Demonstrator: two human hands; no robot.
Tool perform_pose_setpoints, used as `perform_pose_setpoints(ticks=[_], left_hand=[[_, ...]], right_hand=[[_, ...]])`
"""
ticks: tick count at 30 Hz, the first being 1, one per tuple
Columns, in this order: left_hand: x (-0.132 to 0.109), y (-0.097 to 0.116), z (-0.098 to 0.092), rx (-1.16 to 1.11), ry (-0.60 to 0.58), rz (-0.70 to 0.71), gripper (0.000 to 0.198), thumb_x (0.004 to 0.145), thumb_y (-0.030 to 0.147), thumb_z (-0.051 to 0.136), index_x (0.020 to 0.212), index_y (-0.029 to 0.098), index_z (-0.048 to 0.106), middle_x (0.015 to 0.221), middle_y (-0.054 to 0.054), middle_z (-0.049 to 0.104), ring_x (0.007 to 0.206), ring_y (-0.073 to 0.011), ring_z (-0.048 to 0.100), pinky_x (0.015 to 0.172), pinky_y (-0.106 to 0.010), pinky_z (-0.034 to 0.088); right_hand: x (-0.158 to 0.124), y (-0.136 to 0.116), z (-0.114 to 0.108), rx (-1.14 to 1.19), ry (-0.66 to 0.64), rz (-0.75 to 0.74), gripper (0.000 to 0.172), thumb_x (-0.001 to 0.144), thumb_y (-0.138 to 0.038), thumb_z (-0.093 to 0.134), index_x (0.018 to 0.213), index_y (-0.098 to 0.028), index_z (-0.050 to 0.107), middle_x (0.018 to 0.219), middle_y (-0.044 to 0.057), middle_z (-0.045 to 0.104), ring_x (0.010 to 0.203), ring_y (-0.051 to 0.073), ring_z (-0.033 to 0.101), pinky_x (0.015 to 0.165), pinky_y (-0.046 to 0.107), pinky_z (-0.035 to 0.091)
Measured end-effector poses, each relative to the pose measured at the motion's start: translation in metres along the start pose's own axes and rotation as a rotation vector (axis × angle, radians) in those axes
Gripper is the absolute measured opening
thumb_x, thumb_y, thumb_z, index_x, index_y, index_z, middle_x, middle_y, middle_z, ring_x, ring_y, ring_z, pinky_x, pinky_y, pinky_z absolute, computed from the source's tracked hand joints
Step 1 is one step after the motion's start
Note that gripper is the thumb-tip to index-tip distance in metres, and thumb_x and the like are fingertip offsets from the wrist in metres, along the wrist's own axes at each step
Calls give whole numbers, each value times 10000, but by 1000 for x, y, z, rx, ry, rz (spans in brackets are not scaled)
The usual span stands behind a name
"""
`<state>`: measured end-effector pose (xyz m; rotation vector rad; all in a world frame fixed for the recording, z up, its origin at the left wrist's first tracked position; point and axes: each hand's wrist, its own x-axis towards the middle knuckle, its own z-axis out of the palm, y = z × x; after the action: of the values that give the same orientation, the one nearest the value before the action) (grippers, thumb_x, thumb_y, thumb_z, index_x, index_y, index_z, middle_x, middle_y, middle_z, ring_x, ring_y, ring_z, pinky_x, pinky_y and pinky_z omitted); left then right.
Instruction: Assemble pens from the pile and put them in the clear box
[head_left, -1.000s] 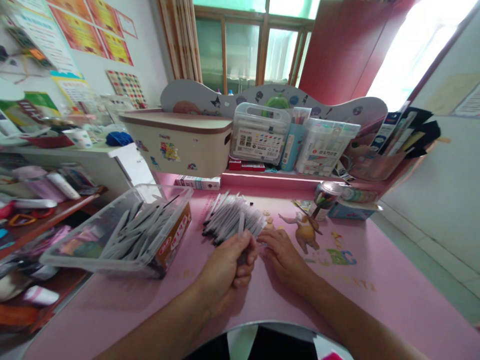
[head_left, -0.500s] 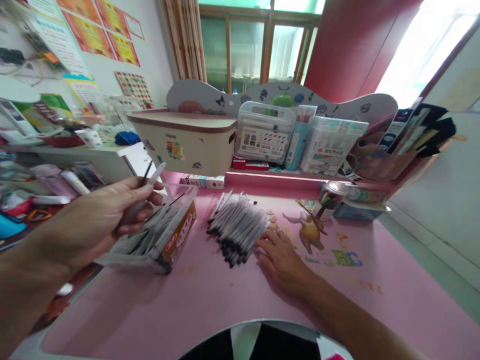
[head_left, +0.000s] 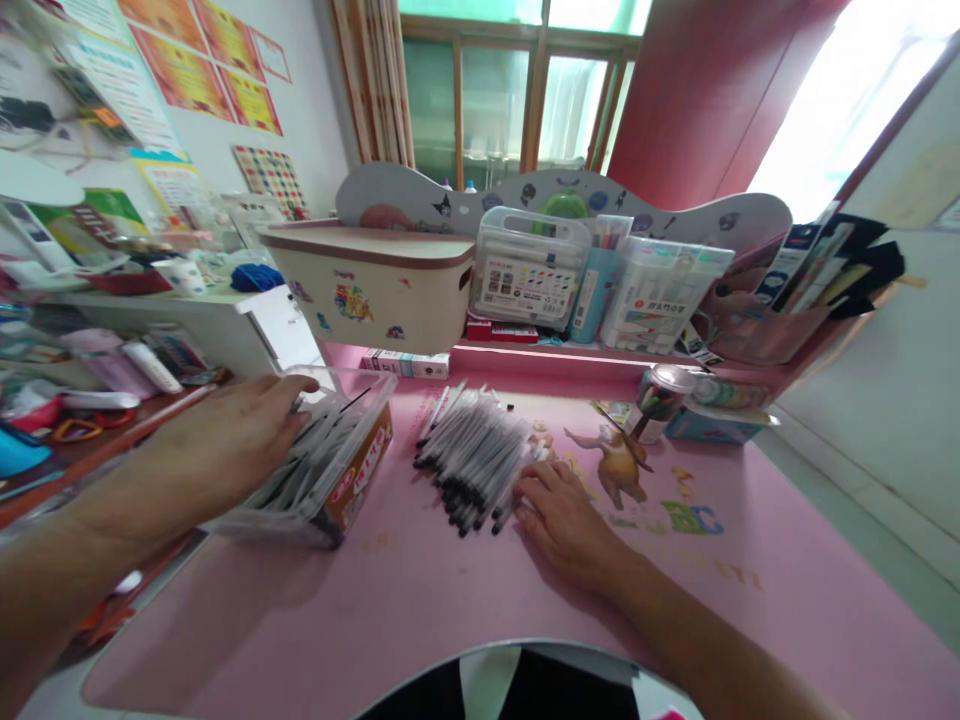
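My left hand (head_left: 232, 430) is over the clear plastic box (head_left: 304, 525), its curled fingers reaching in and mostly hidden. A small grey bit shows by its fingertips, too little to name. Long, slim pale pieces (head_left: 319, 450) fill the box, and a thin black stick (head_left: 354, 400) lies across its rim. To the right, a heap of slim clear pens with black ends (head_left: 476, 455) rests on the pink desk (head_left: 450, 620). My right hand (head_left: 559, 510) lies on the desk against the heap's right edge, fingers slightly bent and apart, with a pen beside the fingertips.
Along the back shelf stand a lidded cream bin (head_left: 375, 295), a clear marker case (head_left: 531, 270), a second marker box (head_left: 664, 295) and a pen holder (head_left: 772, 330). A jar of pencils (head_left: 660, 405) and a blue box (head_left: 716, 422) stand at the desk's back right.
My left hand has lowered onto the box; the black-tipped stick and pale piece it held up no longer show in it. A pen by my right fingertips now sits slightly apart from the heap.
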<state>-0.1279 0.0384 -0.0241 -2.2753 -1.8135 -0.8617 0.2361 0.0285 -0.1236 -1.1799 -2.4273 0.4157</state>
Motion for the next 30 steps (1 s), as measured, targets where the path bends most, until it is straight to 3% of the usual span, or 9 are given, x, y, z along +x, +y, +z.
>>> perform_pose_setpoints(ticks=[1,4,9,13,18,21,25,27,30], left_hand=[[-1,16,-1,112,-70,36,294,891,374,409,1006,216,627,987,-100,692,999,-352,632,964,-558,437],[-6,70,2,136,-44,116,373,929,368,336,1093,187,618,1110,-156,666,1092,-359,596,989,-550,427],[-23,146,33,-195,-144,156,281,930,256,417,1090,206,643,1084,-85,691,1030,-263,627,918,-424,492],[-38,182,64,-450,-286,165,258,926,151,429,1044,215,650,1042,-52,689,1003,-209,621,902,-348,485],[-41,191,89,-606,-325,96,235,931,148,455,1047,225,644,1059,-49,669,1029,-214,594,936,-365,450],[-37,183,104,-680,-201,-18,218,919,170,484,1094,209,608,1112,-73,639,1052,-227,579,940,-379,442],[-37,173,122,-839,2,-229,352,889,250,565,1236,214,516,1201,-90,578,1038,-216,568,895,-357,456],[-39,173,128,-935,-24,-287,415,845,271,629,1242,215,525,1167,-82,584,973,-199,573,845,-333,467],[-40,177,134,-1094,-192,-349,330,790,307,685,1093,193,620,980,-49,618,775,-159,559,697,-283,459]], right_hand=[[0,0,1,-2,9,-8,134,893,-94,528,937,-182,618,1046,53,609,983,219,474,970,384,337],[0,1,3,-8,30,-1,164,885,-55,523,939,-181,613,1048,51,626,972,215,491,959,373,355],[-1,6,5,-12,28,21,137,943,-141,533,1009,-192,642,1107,72,634,1034,234,518,960,380,379],[-3,11,6,-65,42,44,147,950,-159,528,972,-192,669,1094,91,622,1048,240,511,942,382,389],[-7,18,6,-120,42,48,143,885,-96,548,903,-193,651,1033,86,621,971,241,504,858,383,384],[-8,16,-1,-17,102,63,143,841,-76,540,890,-192,607,963,68,615,892,220,509,806,359,388],[-6,13,-15,397,252,161,174,853,-133,491,976,-202,592,917,35,604,823,178,532,744,303,417],[-4,13,-17,644,199,230,150,888,-221,482,981,-204,599,797,-1,568,680,143,506,627,267,408],[-3,17,-10,974,67,308,168,889,-330,538,960,-194,605,674,-40,502,541,106,436,506,236,344]])
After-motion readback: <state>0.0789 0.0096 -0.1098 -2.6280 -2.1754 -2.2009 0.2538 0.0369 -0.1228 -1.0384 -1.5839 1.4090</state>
